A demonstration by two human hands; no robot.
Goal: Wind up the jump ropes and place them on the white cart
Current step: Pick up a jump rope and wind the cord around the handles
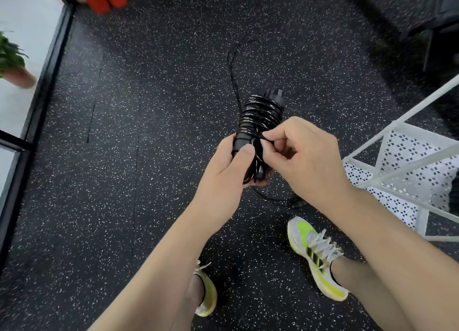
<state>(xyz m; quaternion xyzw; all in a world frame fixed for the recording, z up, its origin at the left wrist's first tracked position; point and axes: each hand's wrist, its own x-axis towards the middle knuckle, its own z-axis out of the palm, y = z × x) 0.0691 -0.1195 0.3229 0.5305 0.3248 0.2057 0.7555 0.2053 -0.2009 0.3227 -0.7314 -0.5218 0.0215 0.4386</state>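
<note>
While my left hand keeps a closed grip around the handles of the black jump rope, coils wrapped round them, my right hand pinches a strand against the bundle. The rope's loose tail trails over the speckled floor. The white cart stands just to my right.
</note>
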